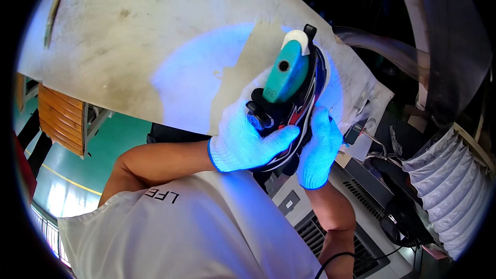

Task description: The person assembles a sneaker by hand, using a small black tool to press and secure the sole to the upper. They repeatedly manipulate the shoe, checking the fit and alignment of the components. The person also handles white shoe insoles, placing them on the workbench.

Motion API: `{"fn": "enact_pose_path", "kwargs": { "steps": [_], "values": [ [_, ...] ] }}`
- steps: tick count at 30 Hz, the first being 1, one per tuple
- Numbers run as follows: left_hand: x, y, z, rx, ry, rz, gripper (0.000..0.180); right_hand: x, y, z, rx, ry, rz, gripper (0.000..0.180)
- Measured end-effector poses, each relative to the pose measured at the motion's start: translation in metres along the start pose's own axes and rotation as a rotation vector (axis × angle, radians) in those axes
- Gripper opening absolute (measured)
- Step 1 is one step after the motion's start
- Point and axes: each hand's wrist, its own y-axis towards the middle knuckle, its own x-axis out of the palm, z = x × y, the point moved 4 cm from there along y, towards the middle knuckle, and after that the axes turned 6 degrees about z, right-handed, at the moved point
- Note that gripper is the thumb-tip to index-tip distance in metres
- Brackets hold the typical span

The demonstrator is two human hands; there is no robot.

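A dark sports shoe (310, 90) with red and white details is held tilted above the table, toe toward me. A turquoise shoe last (285, 75) with a round hole and a white top end fills its opening. My left hand (245, 139), in a white knitted glove, wraps around the shoe by a black dial on its upper. My right hand (319, 147), gloved too, is closed beside the sole edge. A thin pointed tip and a small dark part show at its fingers; what it holds is unclear. Blue light falls over both gloves and the shoe.
A stained pale tabletop (129, 51) spreads ahead, with a thin stick (57, 8) at its far left. At right are a small black display device (353, 133), a white ribbed hose (449, 181) and a clear curved panel (454, 46). A vented machine (297, 196) stands below; a wooden slatted seat (61, 119) is at left.
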Motion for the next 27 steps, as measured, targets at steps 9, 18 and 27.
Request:
{"fn": "enact_pose_path", "kwargs": {
  "steps": [9, 18, 27],
  "values": [
    [0.005, 0.007, -0.009, 0.051, 0.084, 0.025, 0.094, 0.001, 0.019, -0.019, -0.066, -0.468, -0.151, 0.036],
    [0.008, 0.010, -0.007, 0.081, -0.004, 0.018, 0.092, 0.002, 0.014, -0.004, -0.039, 0.004, -0.014, 0.041],
    [0.005, -0.008, -0.017, 0.014, 0.001, 0.009, 0.098, 0.013, 0.007, 0.001, -0.056, -0.168, 0.052, 0.039]
  ]
}}
